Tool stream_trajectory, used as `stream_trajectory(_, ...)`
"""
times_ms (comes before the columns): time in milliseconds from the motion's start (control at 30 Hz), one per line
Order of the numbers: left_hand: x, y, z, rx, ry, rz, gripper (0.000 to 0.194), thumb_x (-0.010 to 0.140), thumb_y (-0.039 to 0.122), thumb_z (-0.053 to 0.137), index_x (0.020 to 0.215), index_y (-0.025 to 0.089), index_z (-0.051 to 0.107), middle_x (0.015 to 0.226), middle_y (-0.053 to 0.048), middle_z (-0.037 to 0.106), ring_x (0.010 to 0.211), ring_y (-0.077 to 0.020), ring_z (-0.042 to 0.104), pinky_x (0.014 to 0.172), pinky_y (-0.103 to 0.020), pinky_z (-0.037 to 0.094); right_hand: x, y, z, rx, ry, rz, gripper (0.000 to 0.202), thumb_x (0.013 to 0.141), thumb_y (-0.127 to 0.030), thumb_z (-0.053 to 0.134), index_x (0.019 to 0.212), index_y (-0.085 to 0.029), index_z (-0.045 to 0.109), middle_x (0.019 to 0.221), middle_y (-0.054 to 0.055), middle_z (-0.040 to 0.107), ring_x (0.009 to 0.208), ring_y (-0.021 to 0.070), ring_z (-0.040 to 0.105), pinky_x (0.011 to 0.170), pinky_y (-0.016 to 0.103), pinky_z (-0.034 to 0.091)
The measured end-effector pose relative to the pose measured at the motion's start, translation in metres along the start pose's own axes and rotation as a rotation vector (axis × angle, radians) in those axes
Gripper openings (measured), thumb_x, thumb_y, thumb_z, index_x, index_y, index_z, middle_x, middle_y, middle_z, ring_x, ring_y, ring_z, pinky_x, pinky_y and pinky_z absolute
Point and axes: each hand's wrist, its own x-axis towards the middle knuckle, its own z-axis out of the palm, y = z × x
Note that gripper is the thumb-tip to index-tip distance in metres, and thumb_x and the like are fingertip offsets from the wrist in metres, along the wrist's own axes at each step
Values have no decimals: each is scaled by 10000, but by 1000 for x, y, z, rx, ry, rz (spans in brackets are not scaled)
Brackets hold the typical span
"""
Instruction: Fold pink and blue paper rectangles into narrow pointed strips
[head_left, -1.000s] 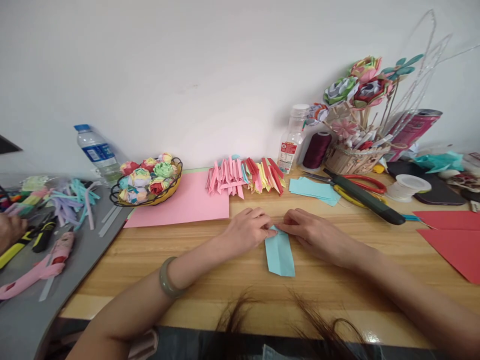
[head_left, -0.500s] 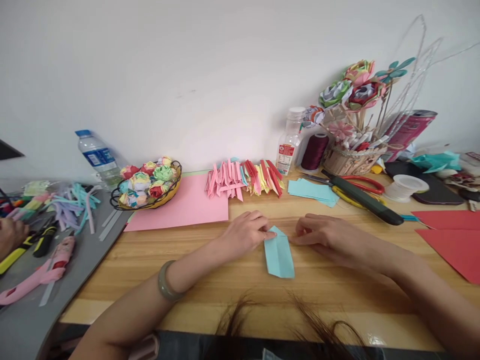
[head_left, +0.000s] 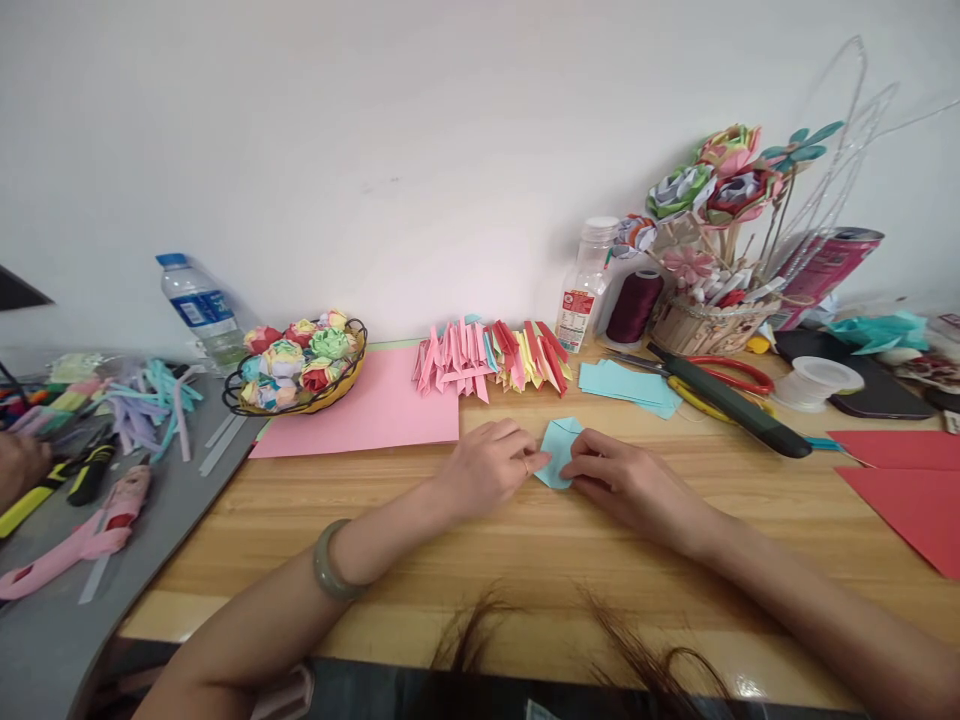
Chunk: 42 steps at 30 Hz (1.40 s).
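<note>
Craft workspace, shown by paper flowers [head_left: 679, 190] and pliers [head_left: 94, 468]

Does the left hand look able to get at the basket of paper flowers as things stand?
Probably yes: the left hand is beside the basket, with only pink paper lying flat between them, though it would have to leave the blue paper.

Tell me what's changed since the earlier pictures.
The blue paper looks shorter, as if folded, and sits nearer the wall. The right hand, off it just before, holds it again. The left hand stays at its left edge; the yellow basket hasn't moved.
</note>
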Motion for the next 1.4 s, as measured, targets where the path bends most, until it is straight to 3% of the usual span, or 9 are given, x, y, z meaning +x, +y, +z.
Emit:
stream_trajectory(133, 1, 8, 1, -2, 24, 10, 296, 917, 250, 433, 701, 152, 610, 762, -22, 600, 754, -130, 492, 652, -260, 397, 1, 6, 3, -29, 30, 3, 221, 839, -124, 444, 855, -182, 657, 841, 62, 590, 706, 146, 574, 637, 255, 450)
stream_trajectory(267, -1, 10, 0, 22, 22, 24, 267, 920, 239, 430, 747, 154, 615, 813, -25, 604, 774, -121, 500, 665, -257, 397, 1, 7, -2, 22, -4, 2, 189, 810, -112, 476, 824, -179, 653, 825, 59, 617, 735, 156, 586, 658, 260, 458)
stream_trajectory(400, -3, 10, -2, 33, 6, 125, 226, 917, 241, 440, 815, 184, 633, 794, -12, 612, 776, -129, 503, 646, -265, 380, 2, 7, -5, 121, -46, 17, 167, 814, -137, 479, 779, -171, 639, 800, 58, 621, 726, 155, 577, 662, 267, 456)
stream_trajectory(600, -4, 13, -3, 42, -1, 140, 250, 909, 215, 436, 755, 168, 628, 774, -29, 608, 772, -139, 514, 650, -269, 396, 3, 10, -6, 267, -103, 68, 164, 826, -181, 484, 754, -179, 631, 805, 44, 620, 725, 142, 574, 676, 269, 453)
stream_trajectory(967, -6, 19, -9, 74, -141, 205, 244, 914, 143, 375, 795, 125, 588, 779, -39, 574, 713, -137, 517, 538, -241, 396, 8, 5, -3, 169, -47, 193, 123, 798, -202, 497, 713, -168, 579, 779, 34, 542, 664, 134, 523, 618, 265, 419)
stream_trajectory(1233, -6, 19, -5, 31, -153, 197, 277, 914, 124, 353, 739, 121, 568, 752, -47, 553, 714, -138, 502, 570, -231, 419, 12, 5, 3, 161, -45, 271, 103, 749, -180, 515, 662, -169, 569, 723, 17, 544, 625, 127, 513, 576, 250, 396)
stream_trajectory(1400, -6, 20, -5, 6, -158, 119, 267, 914, 136, 343, 791, 123, 579, 807, -52, 575, 740, -141, 522, 649, -251, 446, 13, 6, 3, 170, -70, 291, 105, 752, -188, 511, 668, -168, 572, 731, 20, 544, 631, 128, 519, 576, 245, 391)
